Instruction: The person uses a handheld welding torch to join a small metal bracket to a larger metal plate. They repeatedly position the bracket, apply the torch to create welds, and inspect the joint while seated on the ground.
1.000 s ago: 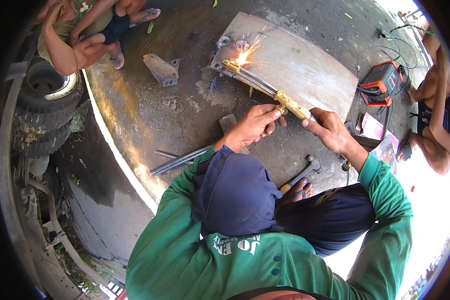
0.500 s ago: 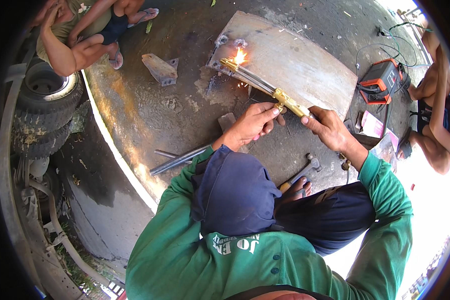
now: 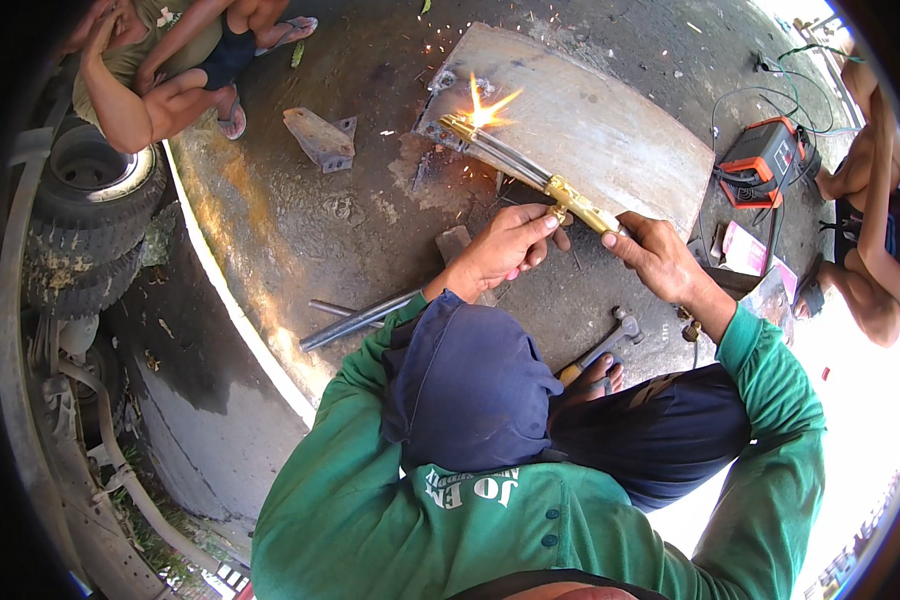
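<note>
Your right hand (image 3: 660, 255) gripped the brass cutting torch (image 3: 540, 178), left hand (image 3: 505, 250) fingers pinching its valve; flame sparking on the steel plate (image 3: 610, 130).

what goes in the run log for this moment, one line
left hand grips torch | right hand at valve end | flame sparks on steel plate
</note>
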The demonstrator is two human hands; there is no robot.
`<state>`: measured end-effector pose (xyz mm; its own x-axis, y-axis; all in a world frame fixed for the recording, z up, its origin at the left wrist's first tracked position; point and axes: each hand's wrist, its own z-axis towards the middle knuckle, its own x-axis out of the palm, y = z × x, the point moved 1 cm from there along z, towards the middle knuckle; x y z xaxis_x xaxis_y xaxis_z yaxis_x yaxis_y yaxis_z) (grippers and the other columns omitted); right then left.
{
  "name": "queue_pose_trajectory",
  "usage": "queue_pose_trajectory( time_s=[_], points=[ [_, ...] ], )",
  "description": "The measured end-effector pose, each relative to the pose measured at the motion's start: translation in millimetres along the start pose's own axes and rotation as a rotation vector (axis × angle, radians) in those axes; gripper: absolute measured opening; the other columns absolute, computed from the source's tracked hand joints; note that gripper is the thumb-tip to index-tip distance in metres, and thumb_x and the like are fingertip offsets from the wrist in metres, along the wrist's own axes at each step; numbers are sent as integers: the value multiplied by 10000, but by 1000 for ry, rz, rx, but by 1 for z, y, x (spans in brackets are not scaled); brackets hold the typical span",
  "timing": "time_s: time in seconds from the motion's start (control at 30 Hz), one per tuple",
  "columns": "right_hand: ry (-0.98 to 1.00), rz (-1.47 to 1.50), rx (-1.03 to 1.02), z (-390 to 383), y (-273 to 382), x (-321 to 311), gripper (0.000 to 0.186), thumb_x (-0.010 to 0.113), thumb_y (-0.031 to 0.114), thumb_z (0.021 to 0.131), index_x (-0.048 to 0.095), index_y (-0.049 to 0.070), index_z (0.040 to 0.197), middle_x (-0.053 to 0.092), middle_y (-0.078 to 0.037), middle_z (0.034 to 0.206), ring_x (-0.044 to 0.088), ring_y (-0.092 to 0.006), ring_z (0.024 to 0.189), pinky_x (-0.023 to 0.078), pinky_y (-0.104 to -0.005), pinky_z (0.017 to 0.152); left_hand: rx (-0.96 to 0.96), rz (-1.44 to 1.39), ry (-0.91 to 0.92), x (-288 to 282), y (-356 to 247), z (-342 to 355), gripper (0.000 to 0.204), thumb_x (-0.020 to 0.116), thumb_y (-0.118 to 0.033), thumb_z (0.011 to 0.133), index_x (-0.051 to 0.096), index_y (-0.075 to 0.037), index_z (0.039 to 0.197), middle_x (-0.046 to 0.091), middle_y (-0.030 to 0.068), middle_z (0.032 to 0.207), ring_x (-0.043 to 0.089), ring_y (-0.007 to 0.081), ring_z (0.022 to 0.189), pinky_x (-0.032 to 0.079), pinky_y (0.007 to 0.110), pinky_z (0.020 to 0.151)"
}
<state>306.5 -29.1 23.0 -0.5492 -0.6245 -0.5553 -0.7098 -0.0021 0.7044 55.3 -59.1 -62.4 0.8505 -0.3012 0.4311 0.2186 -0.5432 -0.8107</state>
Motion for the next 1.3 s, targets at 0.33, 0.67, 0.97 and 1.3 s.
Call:
queue_pose_trajectory(
  time_s=[0.33, 0.67, 0.97, 1.3],
  points=[
    [2, 1, 6, 0, 1, -1, 637, 569, 576, 1012, 648, -56, 1013, 591, -181, 677, 615, -312, 686, 477, -449, 687, 4, -11, 1, -1, 1, 1, 328, 487, -259, 1116, 608, -2, 1282, 694, 95, 995, 523, 37, 598, 406, 169, 462],
    [15, 2, 15, 0, 5, -3, 633, 569, 565, 1018, 653, -63, 1030, 592, -180, 667, 627, -311, 686, 483, -452, 691, 5, 18, -5, -1, -1, 1, 344, 485, -257, 1116, 605, 11, 1297, 695, 98, 993, 524, 40, 600, 409, 174, 472],
    [-5, -5, 10, 1, 1, -2, 648, 561, 575, 1019, 649, -67, 1047, 593, -184, 669, 632, -318, 696, 486, -455, 701, 7, 17, -9, 0, -3, 2, 327, 489, -260, 1115, 612, 0, 1270, 697, 100, 992, 527, 46, 600, 415, 179, 475],
    [-3, -7, 27, 1, 5, -3, 659, 564, 580, 1010, 650, -69, 1081, 607, -197, 687, 650, -337, 720, 489, -459, 710, 18, 7, -7, 0, -1, 4, 347, 487, -273, 1114, 608, -5, 1298, 694, 89, 990, 514, 38, 592, 395, 168, 464]
  ],
)
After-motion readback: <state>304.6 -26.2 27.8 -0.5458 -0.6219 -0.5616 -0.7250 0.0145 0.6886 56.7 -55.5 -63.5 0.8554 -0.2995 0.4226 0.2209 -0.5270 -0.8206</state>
